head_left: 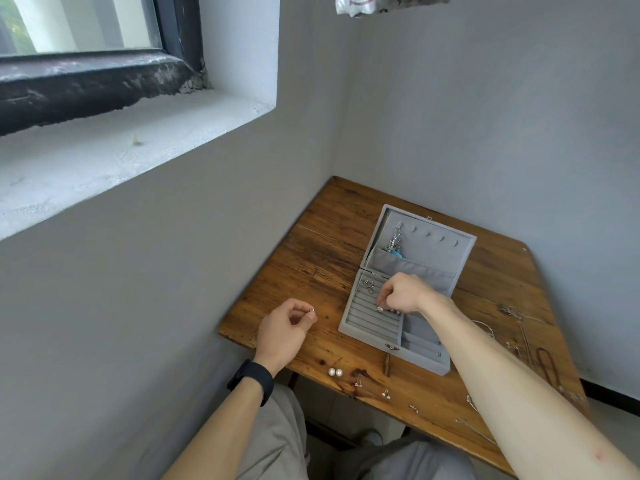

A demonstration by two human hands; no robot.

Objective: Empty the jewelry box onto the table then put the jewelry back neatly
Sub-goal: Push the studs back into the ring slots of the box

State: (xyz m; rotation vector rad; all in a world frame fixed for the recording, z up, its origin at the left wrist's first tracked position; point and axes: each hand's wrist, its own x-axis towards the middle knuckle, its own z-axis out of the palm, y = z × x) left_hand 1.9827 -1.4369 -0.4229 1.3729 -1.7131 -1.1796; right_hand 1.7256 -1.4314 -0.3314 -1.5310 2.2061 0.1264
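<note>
A grey velvet jewelry box (pixel 367 329) lies open on a wooden table (pixel 322 268), its lid (pixel 450 247) tilted back with a necklace and a blue pendant (pixel 398 249) hanging inside. Rings (pixel 369 285) sit in the top ring rows. My right hand (pixel 403 293) hovers over the ring rows, pinching a small earring (pixel 379 309) at its fingertips. My left hand (pixel 285 329) rests left of the box, holding a tiny stud (pixel 312 310) between thumb and forefinger.
Two pearl studs (pixel 335 372) and several small earrings (pixel 385 393) lie along the table's near edge. Chains and a reddish cord (pixel 547 362) lie right of the box. Walls close off the table's left and far sides. A windowsill is at upper left.
</note>
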